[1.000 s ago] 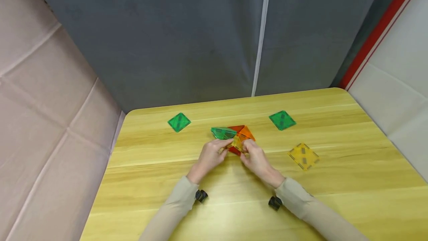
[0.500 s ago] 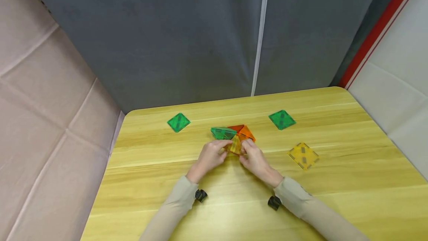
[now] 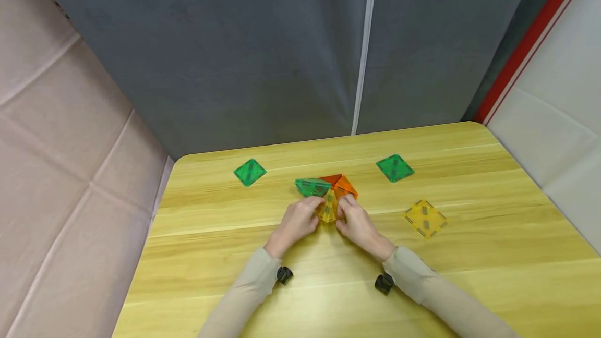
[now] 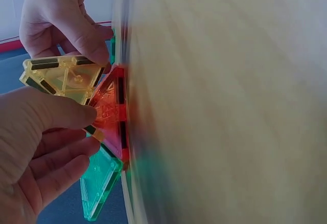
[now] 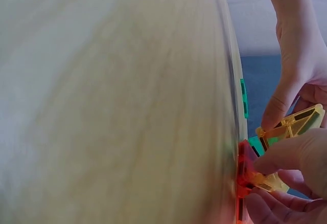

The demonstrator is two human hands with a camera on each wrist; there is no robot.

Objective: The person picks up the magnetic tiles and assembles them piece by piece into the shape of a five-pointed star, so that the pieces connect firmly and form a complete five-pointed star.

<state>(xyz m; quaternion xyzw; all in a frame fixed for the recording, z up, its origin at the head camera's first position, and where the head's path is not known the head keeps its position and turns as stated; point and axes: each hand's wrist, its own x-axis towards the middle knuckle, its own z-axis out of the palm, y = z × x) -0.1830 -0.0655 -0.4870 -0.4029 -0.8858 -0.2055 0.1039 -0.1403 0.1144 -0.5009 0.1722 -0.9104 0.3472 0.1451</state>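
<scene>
Both hands hold a translucent yellow triangular magnetic tile (image 3: 330, 207) at the near side of a small cluster of tiles on the table. My left hand (image 3: 296, 223) pinches its left corner between thumb and fingers; my right hand (image 3: 360, 226) pinches the right corner. In the left wrist view, a red triangular tile (image 4: 110, 114) stands right beside the yellow tile (image 4: 71, 75), at the table edge of the picture. A green tile (image 3: 313, 186), a red tile (image 3: 331, 178) and an orange tile (image 3: 346, 187) make up the cluster's other visible sides. Fingers hide the yellow tile's lower corners.
On the wood-grain table (image 3: 319, 296) lie a green square tile (image 3: 250, 172) at the back left, another green square tile (image 3: 395, 168) at the back right, and a yellow square tile (image 3: 425, 218) to the right. A grey curtain (image 3: 235, 56) hangs behind the table.
The yellow triangular tile has tipped down toward the near side, and its face now covers the red tile that showed below it. Both hands stay almost in place, keeping their pinch.
</scene>
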